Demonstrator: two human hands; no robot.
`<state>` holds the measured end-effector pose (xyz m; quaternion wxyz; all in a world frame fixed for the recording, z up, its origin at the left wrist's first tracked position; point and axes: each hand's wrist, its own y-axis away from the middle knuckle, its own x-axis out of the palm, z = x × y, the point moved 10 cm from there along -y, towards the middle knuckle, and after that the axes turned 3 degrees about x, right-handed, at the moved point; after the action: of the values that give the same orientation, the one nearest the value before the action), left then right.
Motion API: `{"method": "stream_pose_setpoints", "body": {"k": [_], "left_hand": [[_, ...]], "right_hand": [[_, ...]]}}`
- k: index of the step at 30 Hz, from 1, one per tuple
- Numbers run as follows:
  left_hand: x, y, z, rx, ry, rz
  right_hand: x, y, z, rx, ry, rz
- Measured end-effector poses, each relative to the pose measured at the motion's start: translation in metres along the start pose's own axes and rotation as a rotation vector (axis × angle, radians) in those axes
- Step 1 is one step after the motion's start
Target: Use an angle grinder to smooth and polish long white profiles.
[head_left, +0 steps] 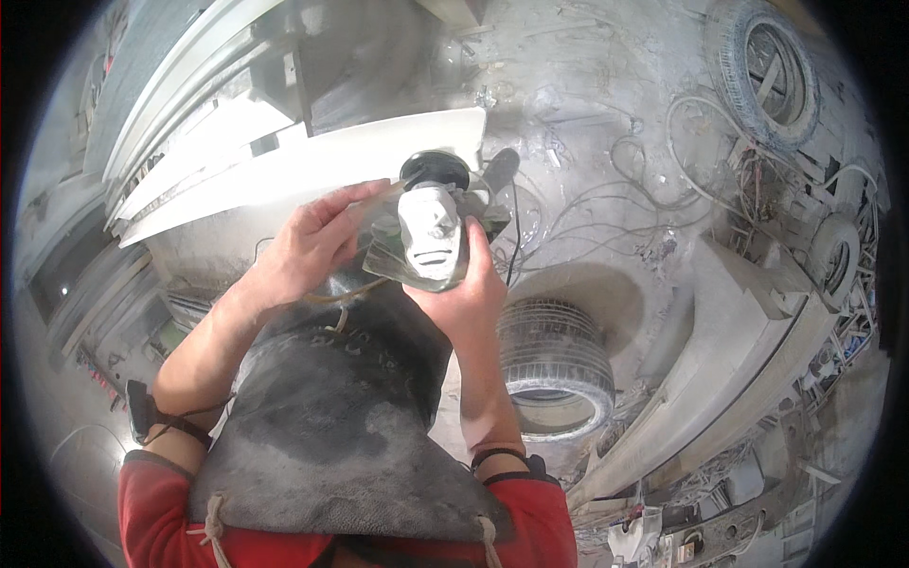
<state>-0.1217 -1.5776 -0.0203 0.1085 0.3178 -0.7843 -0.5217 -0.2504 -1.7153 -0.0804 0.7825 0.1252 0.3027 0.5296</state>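
Note:
My right hand (466, 293) wraps round the lower right side of a dust-whitened power tool (434, 227) with vent slots in its body. A round black disc (436, 168) sits at the tool's far end, close to the edge of a long white panel (331, 151). Greenish, see-through material shows around the tool's sides. My left hand (308, 241) is to the left, index finger stretched toward the disc and the other fingers curled. A thin tan strip runs near its fingertips; what the fingers hold is hard to make out.
A dusty tyre (554, 360) lies right of my right forearm. Another tyre (765, 76) and a smaller one (833, 248) are farther right. Cables (653, 189) loop over the floor. A long pale body part (710, 369) rests beside piled scrap at the right.

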Motion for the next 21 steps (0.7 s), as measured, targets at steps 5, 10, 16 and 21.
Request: {"method": "stream_pose_setpoints", "body": {"k": [5,10,16,21], "left_hand": [[0.006,-0.006,0.000,-0.024,0.000,0.000],[0.017,-0.015,-0.010,0.087,-0.092,0.021],[0.012,-0.008,-0.006,0.013,-0.092,0.010],[0.003,-0.007,-0.013,0.181,-0.176,0.009]], "right_hand": [[-0.046,-0.032,-0.039,0.028,-0.649,0.073],[-0.031,-0.086,-0.117,0.438,-1.106,0.482],[-0.050,-0.065,-0.083,0.248,-1.012,0.346],[-0.027,-0.012,-0.003,0.018,-0.081,0.084]]}}
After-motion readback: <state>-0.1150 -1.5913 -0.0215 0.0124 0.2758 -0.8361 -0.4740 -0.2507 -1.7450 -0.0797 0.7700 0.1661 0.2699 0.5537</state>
